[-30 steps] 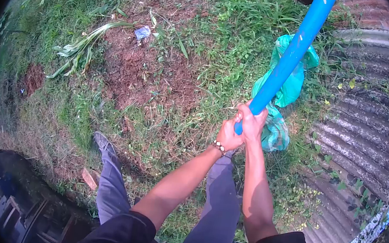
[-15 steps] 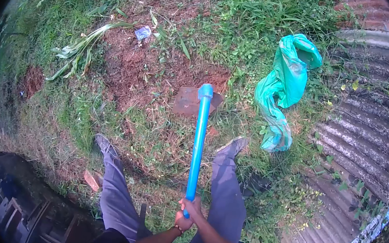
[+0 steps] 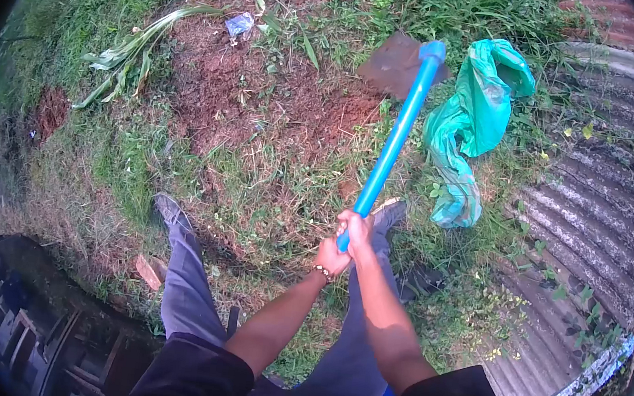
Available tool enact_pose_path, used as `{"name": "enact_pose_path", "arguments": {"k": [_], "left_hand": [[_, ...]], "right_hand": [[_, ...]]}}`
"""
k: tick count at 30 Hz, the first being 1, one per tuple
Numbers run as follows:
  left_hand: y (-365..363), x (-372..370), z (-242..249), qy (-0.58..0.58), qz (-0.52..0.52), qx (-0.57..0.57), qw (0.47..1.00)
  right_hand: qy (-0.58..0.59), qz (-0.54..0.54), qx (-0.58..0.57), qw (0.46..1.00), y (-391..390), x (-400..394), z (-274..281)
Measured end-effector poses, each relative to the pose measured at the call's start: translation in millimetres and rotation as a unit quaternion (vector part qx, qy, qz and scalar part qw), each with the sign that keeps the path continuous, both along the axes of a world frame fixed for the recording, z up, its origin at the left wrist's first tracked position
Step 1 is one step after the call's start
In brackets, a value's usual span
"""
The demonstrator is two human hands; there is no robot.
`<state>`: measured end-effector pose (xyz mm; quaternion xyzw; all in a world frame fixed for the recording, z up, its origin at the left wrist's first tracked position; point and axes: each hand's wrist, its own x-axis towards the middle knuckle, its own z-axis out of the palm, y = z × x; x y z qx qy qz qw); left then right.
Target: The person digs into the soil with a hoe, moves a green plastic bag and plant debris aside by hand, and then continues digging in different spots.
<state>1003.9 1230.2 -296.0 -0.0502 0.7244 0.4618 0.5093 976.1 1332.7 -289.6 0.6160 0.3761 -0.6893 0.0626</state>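
Both my hands are wrapped round the near end of a hoe (image 3: pixel 395 148) with a bright blue handle. My left hand (image 3: pixel 333 258), a beaded bracelet at its wrist, grips the very end, and my right hand (image 3: pixel 358 229) closes just above it. The handle slants away up and to the right. At its far end a broad, rusty brown blade overlaps the grass in this view, close to a crumpled green plastic bag (image 3: pixel 486 112). Bare reddish soil (image 3: pixel 222 101) lies to the left of the blade.
Corrugated roofing sheets (image 3: pixel 606 203) lie along the right side. An uprooted green stalk (image 3: pixel 134 52) and a small blue wrapper (image 3: pixel 239 25) rest at the far left. A brick piece (image 3: pixel 151 271) sits beside my left foot (image 3: pixel 172 213). Dark wooden clutter (image 3: pixel 28 329) fills the lower left.
The hoe has swung forward and to the right, its blade moving from the edge of the bare soil to beside the green bag. My hands have moved forward with the handle.
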Motion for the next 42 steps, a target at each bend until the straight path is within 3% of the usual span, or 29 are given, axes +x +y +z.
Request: {"name": "enact_pose_path", "arguments": {"k": [2, 3, 4, 6, 10, 13, 16, 17, 20, 22, 23, 24, 25, 27, 29, 31, 35, 37, 38, 39, 40, 42], "left_hand": [[-87, 99, 27, -0.118, -0.064, -0.194, 0.972], [-132, 148, 23, -0.09, 0.009, -0.189, 0.978], [-154, 148, 54, -0.08, 0.006, -0.196, 0.977], [-198, 169, 96, -0.158, -0.026, -0.262, 0.952], [-208, 134, 117, -0.2, -0.013, -0.249, 0.948], [-189, 75, 107, -0.205, -0.044, -0.212, 0.954], [-164, 37, 107, -0.16, -0.118, -0.201, 0.959], [-161, 33, 116, -0.159, -0.103, -0.182, 0.965], [-146, 14, 134, -0.134, -0.058, -0.116, 0.983], [-149, -11, 151, -0.214, -0.033, -0.004, 0.976], [-147, -27, 157, -0.25, -0.025, 0.053, 0.966], [-156, -40, 163, -0.161, 0.0, 0.116, 0.98], [-168, -53, 160, -0.151, 0.059, 0.115, 0.98], [-201, -96, 159, -0.02, 0.041, 0.004, 0.999], [-233, -149, 191, 0.159, -0.116, -0.179, 0.964], [-265, -172, 224, 0.221, -0.116, -0.289, 0.924], [-303, -138, 318, 0.299, 0.035, -0.407, 0.862], [-343, -90, 296, 0.276, 0.137, -0.322, 0.895], [-308, -64, 326, 0.204, 0.201, -0.294, 0.912], [-272, -42, 359, 0.158, 0.166, -0.32, 0.92], [-267, -15, 360, 0.134, 0.161, -0.287, 0.935], [-277, 42, 323, 0.151, 0.119, -0.242, 0.951]], "right_hand": [[-0.172, 0.011, -0.162, 0.972, -84, 83, 8], [-0.183, 0.028, -0.158, 0.97, -123, 109, 12], [-0.192, 0.017, -0.188, 0.963, -158, 138, 14], [-0.138, 0.03, -0.215, 0.966, -190, 147, 75], [-0.159, 0.021, -0.29, 0.943, -213, 141, 61], [-0.161, 0.027, -0.237, 0.958, -190, 94, 41], [-0.139, -0.038, -0.246, 0.958, -162, 58, 38], [-0.14, -0.065, -0.265, 0.952, -152, 43, 50], [-0.085, -0.014, -0.285, 0.955, -120, 40, 42], [-0.09, 0.004, -0.297, 0.951, -102, 27, 62], [-0.075, 0.016, -0.246, 0.966, -99, 26, 86], [-0.066, 0.043, -0.202, 0.976, -96, 34, 108], [-0.059, 0.065, -0.157, 0.984, -90, 42, 126], [-0.027, 0.126, -0.092, 0.987, -59, 40, 194], [0.012, 0.173, -0.033, 0.984, -7, 32, 227], [0.054, 0.219, 0.006, 0.974, 57, 34, 247], [0.053, 0.321, -0.016, 0.945, 190, 38, 253], [0.039, 0.341, -0.007, 0.939, 222, 61, 271], [0.036, 0.353, 0.0, 0.935, 237, 64, 280], [0.031, 0.356, 0.001, 0.934, 245, 75, 289], [0.023, 0.358, -0.002, 0.933, 250, 91, 300], [0.006, 0.359, -0.01, 0.933, 259, 121, 307]]}}
